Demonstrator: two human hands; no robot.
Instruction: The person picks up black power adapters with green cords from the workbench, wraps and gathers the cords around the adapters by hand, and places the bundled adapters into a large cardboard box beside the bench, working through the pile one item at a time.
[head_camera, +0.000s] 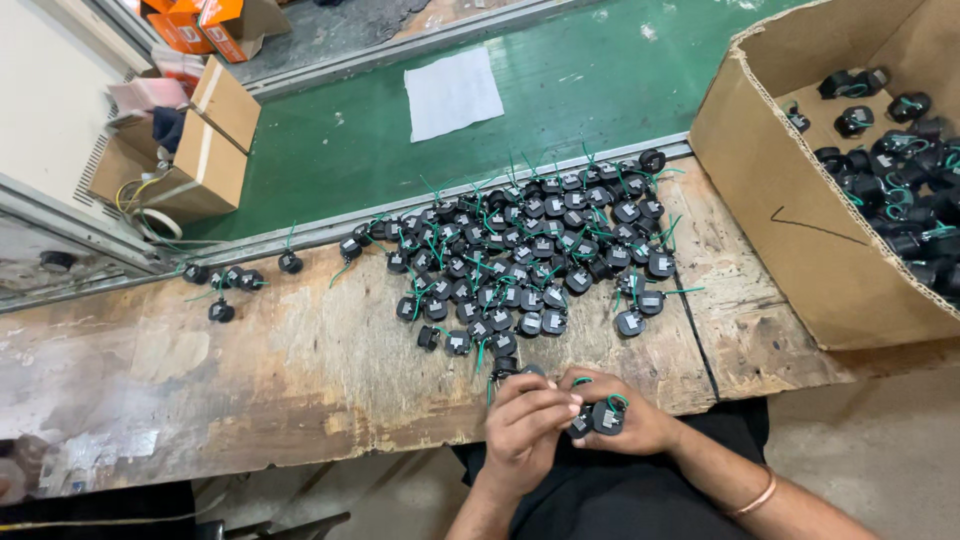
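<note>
My right hand (632, 418) holds a small round black part with a green wire (606, 415) at the near edge of the wooden bench (300, 370). My left hand (527, 420) is beside it, with its fingertips pinching the same part from the left. Just beyond both hands lies a large heap of like black parts with green wires (530, 260), spread across the bench top.
An open cardboard box (800, 220) with several more black parts stands at the right. A few loose parts (225, 285) lie at the left of the bench. Behind the bench runs a green floor (600, 90) with a white sheet (452, 92) and cardboard boxes (190, 150).
</note>
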